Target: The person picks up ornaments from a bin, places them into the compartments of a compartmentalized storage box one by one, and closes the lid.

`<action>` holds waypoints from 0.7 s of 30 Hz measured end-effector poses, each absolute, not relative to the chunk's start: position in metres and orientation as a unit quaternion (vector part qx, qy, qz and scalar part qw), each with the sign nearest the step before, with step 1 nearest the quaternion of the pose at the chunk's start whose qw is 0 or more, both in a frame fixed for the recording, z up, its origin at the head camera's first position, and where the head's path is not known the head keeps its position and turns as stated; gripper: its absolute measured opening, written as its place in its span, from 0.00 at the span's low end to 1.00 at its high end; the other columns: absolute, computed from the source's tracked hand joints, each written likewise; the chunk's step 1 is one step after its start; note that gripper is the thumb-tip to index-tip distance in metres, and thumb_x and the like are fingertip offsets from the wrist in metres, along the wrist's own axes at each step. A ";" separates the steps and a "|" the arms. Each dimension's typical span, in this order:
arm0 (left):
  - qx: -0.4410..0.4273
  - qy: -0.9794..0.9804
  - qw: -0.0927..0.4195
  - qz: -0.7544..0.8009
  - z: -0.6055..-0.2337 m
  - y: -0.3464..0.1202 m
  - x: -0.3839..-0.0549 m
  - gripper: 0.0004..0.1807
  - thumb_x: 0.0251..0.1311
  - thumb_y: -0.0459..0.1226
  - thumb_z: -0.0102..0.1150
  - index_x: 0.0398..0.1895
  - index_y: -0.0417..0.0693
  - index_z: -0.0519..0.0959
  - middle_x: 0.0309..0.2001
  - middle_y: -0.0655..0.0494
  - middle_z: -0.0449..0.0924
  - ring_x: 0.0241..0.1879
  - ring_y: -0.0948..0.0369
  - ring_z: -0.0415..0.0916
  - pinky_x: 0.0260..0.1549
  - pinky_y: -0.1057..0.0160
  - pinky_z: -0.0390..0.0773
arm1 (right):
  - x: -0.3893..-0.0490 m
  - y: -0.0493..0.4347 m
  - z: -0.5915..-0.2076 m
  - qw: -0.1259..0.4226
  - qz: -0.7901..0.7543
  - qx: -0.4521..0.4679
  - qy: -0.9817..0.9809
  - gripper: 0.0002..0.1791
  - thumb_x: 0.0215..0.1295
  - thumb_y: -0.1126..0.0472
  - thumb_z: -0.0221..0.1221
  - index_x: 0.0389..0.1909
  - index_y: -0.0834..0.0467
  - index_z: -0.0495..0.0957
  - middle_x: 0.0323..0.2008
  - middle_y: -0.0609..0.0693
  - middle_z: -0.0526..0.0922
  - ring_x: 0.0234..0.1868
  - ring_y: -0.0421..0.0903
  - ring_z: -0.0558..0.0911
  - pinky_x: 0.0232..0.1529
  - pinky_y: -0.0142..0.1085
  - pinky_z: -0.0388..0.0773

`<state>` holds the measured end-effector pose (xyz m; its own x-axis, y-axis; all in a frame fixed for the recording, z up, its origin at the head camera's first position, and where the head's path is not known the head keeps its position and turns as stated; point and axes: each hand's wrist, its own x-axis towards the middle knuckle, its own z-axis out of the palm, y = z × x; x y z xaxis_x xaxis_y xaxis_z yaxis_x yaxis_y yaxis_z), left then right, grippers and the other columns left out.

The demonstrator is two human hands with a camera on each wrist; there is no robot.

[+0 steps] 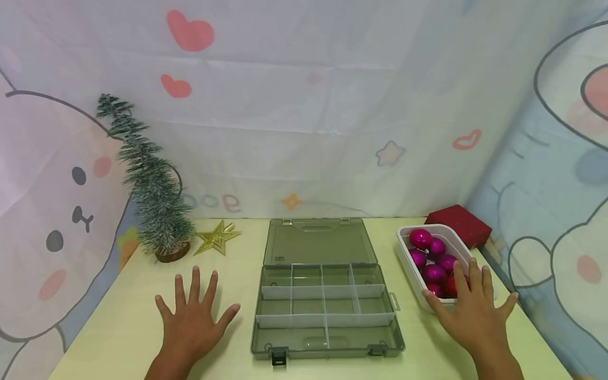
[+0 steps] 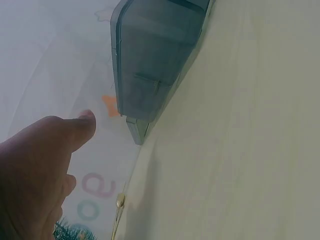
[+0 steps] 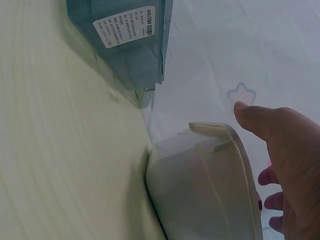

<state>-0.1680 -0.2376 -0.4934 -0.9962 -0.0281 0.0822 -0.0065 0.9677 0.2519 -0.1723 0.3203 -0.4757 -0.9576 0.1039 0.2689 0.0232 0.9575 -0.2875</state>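
My left hand (image 1: 192,324) is spread with straight fingers over the table, left of a grey-green divided box (image 1: 313,333) and holding nothing. That box lies with its lid (image 1: 319,243) folded back, and its compartments show no contents. On the right, my right hand (image 1: 477,316) hovers with fingers spread by the near end of a white tub (image 1: 408,253). Inside the tub are several shiny magenta and red Christmas baubles (image 1: 434,274); the hand hides some of them. Whether its fingertips touch the tub or baubles I cannot tell. In the right wrist view the thumb stands clear of the tub wall (image 3: 200,195).
A small frosted Christmas tree (image 1: 159,195) on a wooden base stands at the back left. Beside it lies a gold star (image 1: 217,238). A dark red box (image 1: 459,224) sits behind the tub. Patterned cloth (image 1: 304,105) hangs around the table (image 1: 114,316).
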 end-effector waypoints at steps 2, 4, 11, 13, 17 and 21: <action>0.007 -0.991 0.045 -0.126 -0.493 -0.237 -0.169 0.57 0.70 0.77 0.48 0.91 0.53 0.53 0.90 0.34 0.35 0.86 0.23 0.30 0.68 0.08 0.28 | -0.174 0.321 -0.474 0.141 0.142 -0.034 -0.979 0.59 0.75 0.24 0.53 0.86 0.66 0.51 0.87 0.74 0.41 0.88 0.76 0.38 0.62 0.95 0.31; 0.002 -0.991 0.051 -0.127 -0.494 -0.236 -0.170 0.57 0.70 0.77 0.49 0.90 0.53 0.54 0.90 0.34 0.37 0.85 0.23 0.31 0.68 0.08 0.29 | -0.175 0.322 -0.473 0.141 0.144 -0.038 -0.979 0.58 0.76 0.24 0.53 0.86 0.65 0.52 0.86 0.75 0.43 0.87 0.77 0.39 0.62 0.95 0.31; -0.068 -0.981 0.081 -0.164 -0.500 -0.230 -0.170 0.50 0.75 0.71 0.52 0.91 0.62 0.53 0.91 0.40 0.42 0.87 0.25 0.36 0.69 0.09 0.35 | -0.179 0.327 -0.474 0.171 0.177 -0.064 -0.967 0.54 0.77 0.29 0.56 0.85 0.65 0.54 0.84 0.77 0.51 0.86 0.77 0.45 0.64 0.95 0.33; -0.093 -0.974 0.086 -0.186 -0.502 -0.227 -0.168 0.48 0.76 0.67 0.54 0.91 0.64 0.53 0.91 0.42 0.43 0.87 0.26 0.37 0.69 0.10 0.38 | -0.180 0.327 -0.475 0.178 0.188 -0.072 -0.963 0.53 0.77 0.30 0.57 0.85 0.64 0.56 0.83 0.77 0.54 0.85 0.77 0.47 0.64 0.94 0.35; -0.137 -0.960 0.106 -0.218 -0.505 -0.220 -0.164 0.45 0.76 0.62 0.60 0.90 0.66 0.54 0.91 0.48 0.47 0.86 0.27 0.43 0.68 0.09 0.43 | -0.180 0.327 -0.476 0.189 0.213 -0.092 -0.954 0.48 0.76 0.33 0.60 0.80 0.64 0.62 0.81 0.77 0.58 0.83 0.78 0.51 0.65 0.94 0.36; -0.169 -0.951 0.120 -0.230 -0.507 -0.216 -0.165 0.45 0.75 0.58 0.63 0.90 0.66 0.56 0.90 0.50 0.50 0.86 0.28 0.48 0.67 0.10 0.47 | -0.177 0.326 -0.476 0.198 0.232 -0.126 -0.944 0.46 0.74 0.36 0.63 0.77 0.66 0.65 0.78 0.76 0.63 0.81 0.77 0.54 0.67 0.92 0.37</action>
